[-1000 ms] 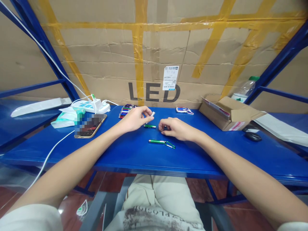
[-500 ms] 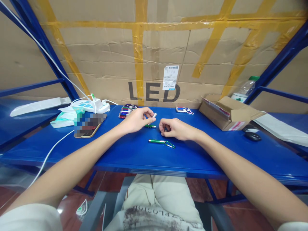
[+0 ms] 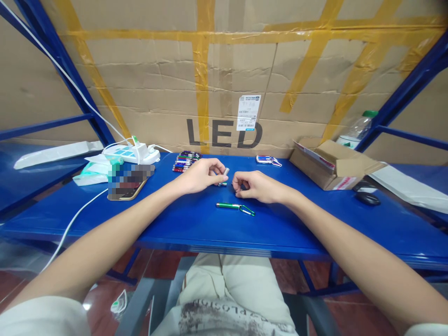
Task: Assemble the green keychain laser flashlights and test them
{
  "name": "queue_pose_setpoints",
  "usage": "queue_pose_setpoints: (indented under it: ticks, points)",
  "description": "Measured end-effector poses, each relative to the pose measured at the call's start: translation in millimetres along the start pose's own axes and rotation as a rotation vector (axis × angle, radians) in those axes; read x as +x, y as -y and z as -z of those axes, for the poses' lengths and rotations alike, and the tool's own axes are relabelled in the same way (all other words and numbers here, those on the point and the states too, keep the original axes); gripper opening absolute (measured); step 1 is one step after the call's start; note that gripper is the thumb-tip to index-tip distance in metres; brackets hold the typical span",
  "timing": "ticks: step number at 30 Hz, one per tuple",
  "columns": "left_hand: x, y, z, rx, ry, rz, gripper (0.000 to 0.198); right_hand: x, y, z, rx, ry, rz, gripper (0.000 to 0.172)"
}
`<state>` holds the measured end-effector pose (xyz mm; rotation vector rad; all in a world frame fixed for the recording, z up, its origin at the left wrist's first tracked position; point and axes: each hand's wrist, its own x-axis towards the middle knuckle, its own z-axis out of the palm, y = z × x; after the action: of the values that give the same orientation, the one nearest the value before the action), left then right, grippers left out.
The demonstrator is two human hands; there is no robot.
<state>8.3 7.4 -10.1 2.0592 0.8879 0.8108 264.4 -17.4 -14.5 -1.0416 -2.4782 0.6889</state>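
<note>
My left hand [image 3: 206, 175] is closed, pinching a small whitish cylinder [image 3: 227, 171] between thumb and fingers. Just under those fingertips lies the shiny end of a thin tube [image 3: 222, 184], mostly covered by the hand. My right hand [image 3: 257, 186] is curled shut a short way to the right, its fingertips pressed together; what they hold, if anything, is too small to make out. In front of both hands a green penlight [image 3: 228, 205] with a green carabiner clip [image 3: 247, 211] lies on the blue table [image 3: 196, 228].
Behind my left hand several coloured penlights [image 3: 182, 162] lie in a row. More penlights [image 3: 265, 159] sit at the back right, near an opened cardboard box [image 3: 327, 163] and a black mouse [image 3: 367, 199]. A phone [image 3: 131, 183] and a power strip [image 3: 131, 153] are at the left.
My left hand has shifted slightly right and down with the whitish cylinder, covering more of the tube below. My right hand has barely moved, its fingers curling a little differently. The green penlight stays put.
</note>
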Motion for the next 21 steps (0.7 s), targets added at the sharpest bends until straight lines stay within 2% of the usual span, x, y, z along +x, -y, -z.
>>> queue_pose_setpoints:
  ticks: [8, 15, 21]
  points:
    - [-2.8, -2.9, -2.0, -0.038, 0.130, 0.077, 0.031, 0.2, -0.4, 3.1, 0.041, 0.043, -0.014, 0.015]
    - [-2.3, -3.3, -1.3, -0.027, 0.145, 0.085, 0.029, -1.2, 0.4, 6.0, 0.069, 0.101, -0.010, 0.020]
    - [-3.1, -4.1, -1.9, -0.031, 0.145, 0.091, 0.028, -2.4, 2.1, 6.9, 0.084, 0.041, -0.008, 0.025]
